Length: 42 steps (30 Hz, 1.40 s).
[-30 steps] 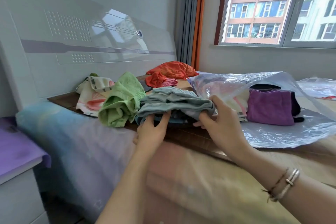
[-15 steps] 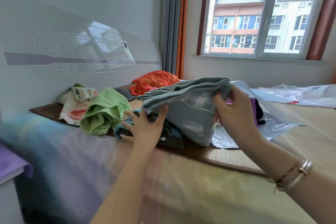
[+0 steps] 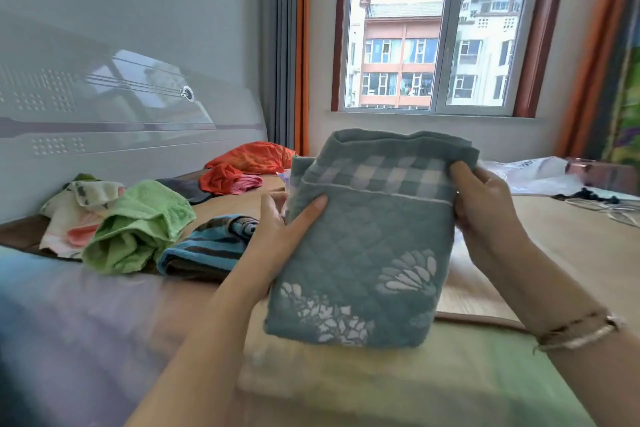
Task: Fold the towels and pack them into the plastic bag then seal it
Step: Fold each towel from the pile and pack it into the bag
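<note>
I hold a grey-blue towel (image 3: pixel 370 239) with a checked band and white leaf pattern up in front of me, hanging doubled over. My left hand (image 3: pixel 287 218) grips its left edge with the thumb across the front. My right hand (image 3: pixel 481 198) pinches its upper right edge. On the bed at left lie a green towel (image 3: pixel 138 225), a blue striped towel (image 3: pixel 211 246), a white floral towel (image 3: pixel 76 211) and orange cloths (image 3: pixel 249 159). The clear plastic bag (image 3: pixel 533 173) lies behind my right hand, mostly hidden by the towel.
A glossy grey headboard (image 3: pixel 104 114) runs along the left. The bed's woven mat (image 3: pixel 568 246) stretches to the right, with cables (image 3: pixel 609 208) on it. A window (image 3: pixel 436 45) and orange curtains stand at the back.
The grey-blue towel rose from the pile on the bed and now hangs in front of me between both hands. The view swung right and up, and the bag slid behind the towel.
</note>
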Tool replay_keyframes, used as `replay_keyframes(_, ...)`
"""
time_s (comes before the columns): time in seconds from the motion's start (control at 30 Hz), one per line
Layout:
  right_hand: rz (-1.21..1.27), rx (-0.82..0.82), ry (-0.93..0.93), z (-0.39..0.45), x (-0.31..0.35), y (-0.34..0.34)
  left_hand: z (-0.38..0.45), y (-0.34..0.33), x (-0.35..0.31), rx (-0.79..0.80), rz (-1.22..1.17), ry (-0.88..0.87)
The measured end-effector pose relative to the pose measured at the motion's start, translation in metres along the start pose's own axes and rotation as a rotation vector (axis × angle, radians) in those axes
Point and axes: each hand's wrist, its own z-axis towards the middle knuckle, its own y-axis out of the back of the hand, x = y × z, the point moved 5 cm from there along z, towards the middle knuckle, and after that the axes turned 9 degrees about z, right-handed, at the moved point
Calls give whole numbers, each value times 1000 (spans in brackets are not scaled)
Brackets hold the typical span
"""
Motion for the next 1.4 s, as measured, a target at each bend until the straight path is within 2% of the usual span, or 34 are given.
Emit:
replay_keyframes(0.07,-1,4,-83,2,-15,17,-2,-15,6,45,-32,45)
replay_keyframes(0.17,-76,40,-199,10,-39,37,3,-27,9,10,-53,49)
replay_keyframes(0.3,-217,206,-311,10,-55,37,12,-36,7,-22,-168,98)
replay_keyframes(0.4,-114,342,-508,-5,-75,27,13,-38,9,-7,-221,196)
replay_keyframes(0.47,-128,351,-540,-8,-85,25,13,-38,12,14,-200,241)
replay_keyframes(0.57,-289,318,-481,-3,-88,24,16,-36,20,5,-107,281)
replay_keyframes(0.7,-478,304,-371,0,-91,15,19,-35,30,1,161,261)
replay_keyframes(0.83,-405,252,-321,3,-95,14,21,-33,45,15,291,327)
replay_keyframes(1.0,-247,75,-367,24,-113,25,24,-33,54,101,332,417)
replay_keyframes(1.13,-246,-107,-531,54,-137,46,26,-36,61,195,296,428)
replay_keyframes(1.23,-335,-123,-698,63,-155,57,34,-43,63,201,149,369)
replay_keyframes(1.3,-300,-137,-687,67,-163,61,42,-50,59,148,47,292)
replay_keyframes(1.4,-80,-226,-558,79,-171,66,52,-64,52,111,-157,199)
